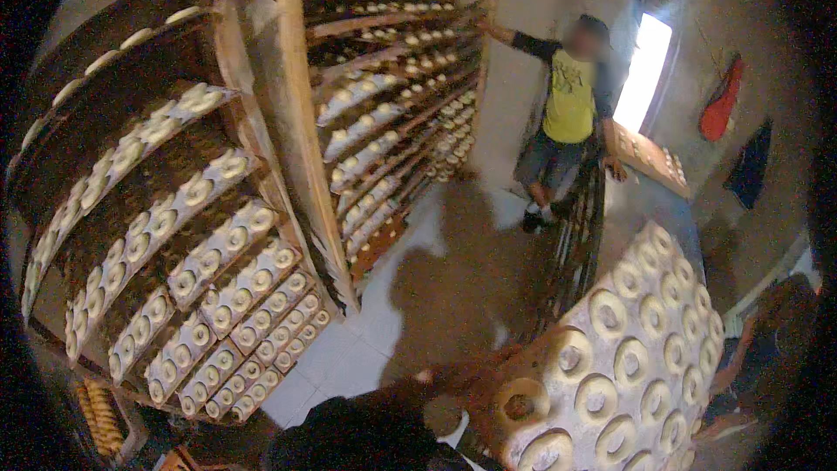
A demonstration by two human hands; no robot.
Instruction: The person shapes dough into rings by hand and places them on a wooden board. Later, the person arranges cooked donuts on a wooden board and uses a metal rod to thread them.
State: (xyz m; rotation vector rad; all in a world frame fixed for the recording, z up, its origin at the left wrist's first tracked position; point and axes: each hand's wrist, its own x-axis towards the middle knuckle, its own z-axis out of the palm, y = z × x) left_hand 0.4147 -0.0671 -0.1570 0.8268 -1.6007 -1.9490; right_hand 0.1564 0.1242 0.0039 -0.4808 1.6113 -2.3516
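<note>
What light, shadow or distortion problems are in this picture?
Head view: bright white rectangular opening glares, its detail washed out; broad dark shadow covers much of the pale tiled floor. Also head view: fisheye bows the brown wooden shelving; pale floured board of cream dough rings darkens at lower left; dim lower edge is grainy, hand grip unclear.

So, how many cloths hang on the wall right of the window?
2: a red cloth right of the window, and a dark blue cloth lower down. Shadows may hide more.
</note>
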